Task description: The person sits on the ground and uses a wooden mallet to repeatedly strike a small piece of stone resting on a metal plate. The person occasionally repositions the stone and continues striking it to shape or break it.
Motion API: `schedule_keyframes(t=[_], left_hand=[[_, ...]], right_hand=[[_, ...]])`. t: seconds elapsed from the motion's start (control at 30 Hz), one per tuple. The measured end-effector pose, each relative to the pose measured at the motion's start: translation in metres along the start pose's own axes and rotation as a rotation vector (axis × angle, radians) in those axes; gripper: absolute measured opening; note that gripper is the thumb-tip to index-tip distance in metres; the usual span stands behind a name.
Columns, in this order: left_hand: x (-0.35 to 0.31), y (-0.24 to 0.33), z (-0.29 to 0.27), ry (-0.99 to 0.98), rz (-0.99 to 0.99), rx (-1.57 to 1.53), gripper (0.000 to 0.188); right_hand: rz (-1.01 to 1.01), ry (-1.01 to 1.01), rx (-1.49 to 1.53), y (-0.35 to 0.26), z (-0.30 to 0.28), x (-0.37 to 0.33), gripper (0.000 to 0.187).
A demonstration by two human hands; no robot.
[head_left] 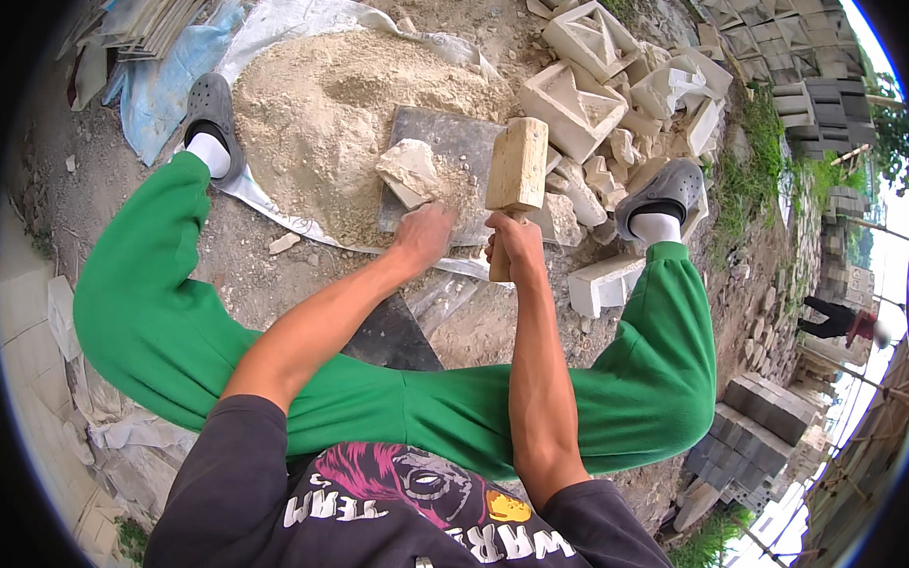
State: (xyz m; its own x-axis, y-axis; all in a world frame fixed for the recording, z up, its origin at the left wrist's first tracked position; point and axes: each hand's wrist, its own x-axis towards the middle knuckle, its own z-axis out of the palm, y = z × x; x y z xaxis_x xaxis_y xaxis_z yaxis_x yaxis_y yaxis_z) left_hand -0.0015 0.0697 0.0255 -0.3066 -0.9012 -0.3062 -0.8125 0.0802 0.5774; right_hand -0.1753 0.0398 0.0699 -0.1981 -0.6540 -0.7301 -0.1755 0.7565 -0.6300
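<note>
My right hand [519,244] is closed around the handle of a wooden mallet [519,164], whose blocky pale head stands above the fist. To its left, my left hand [426,233] is closed at the lower edge of a broken, cream-coloured masonry chunk [409,167]; its fingertips are partly hidden. The chunk rests tilted on a dark flat slab [445,133] dusted with crumbs. Beyond and left of the slab spreads a heap of sandy rubble [310,109] on a white sheet [284,10].
Broken hollow blocks [576,106] and shards pile up at the right, beside my shoe [663,199]. My other shoe [212,115] stands at the sheet's left edge. Stacked boards [148,18] lie far left. Grey blocks [755,425] and a distant person [842,323] are at the right.
</note>
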Motion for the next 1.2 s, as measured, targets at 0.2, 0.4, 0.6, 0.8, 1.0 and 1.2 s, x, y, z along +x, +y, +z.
schedule_keyframes(t=[0.2,0.4,0.6,0.8,1.0,1.2], left_hand=[[0.003,-0.001,0.028,0.028,0.067,0.021,0.02],[0.056,-0.018,0.0,0.275,0.118,0.238,0.024],[0.07,-0.048,-0.04,0.239,0.072,0.336,0.056],[0.045,-0.074,-0.044,0.123,-0.072,0.285,0.112],[0.04,-0.077,-0.048,0.046,-0.064,0.243,0.117],[0.037,-0.096,-0.042,0.107,-0.067,0.091,0.109]], right_hand=[[0.045,0.044,0.124,0.012,-0.015,0.003,0.028],[-0.005,-0.003,0.049,0.014,-0.009,0.007,0.026],[-0.078,-0.019,-0.096,0.005,0.006,0.002,0.027],[-0.286,-0.001,-0.177,-0.02,0.03,-0.005,0.022],[-0.164,-0.083,-0.472,0.02,0.05,0.023,0.023],[-0.218,-0.002,-0.415,-0.006,0.053,0.001,0.031]])
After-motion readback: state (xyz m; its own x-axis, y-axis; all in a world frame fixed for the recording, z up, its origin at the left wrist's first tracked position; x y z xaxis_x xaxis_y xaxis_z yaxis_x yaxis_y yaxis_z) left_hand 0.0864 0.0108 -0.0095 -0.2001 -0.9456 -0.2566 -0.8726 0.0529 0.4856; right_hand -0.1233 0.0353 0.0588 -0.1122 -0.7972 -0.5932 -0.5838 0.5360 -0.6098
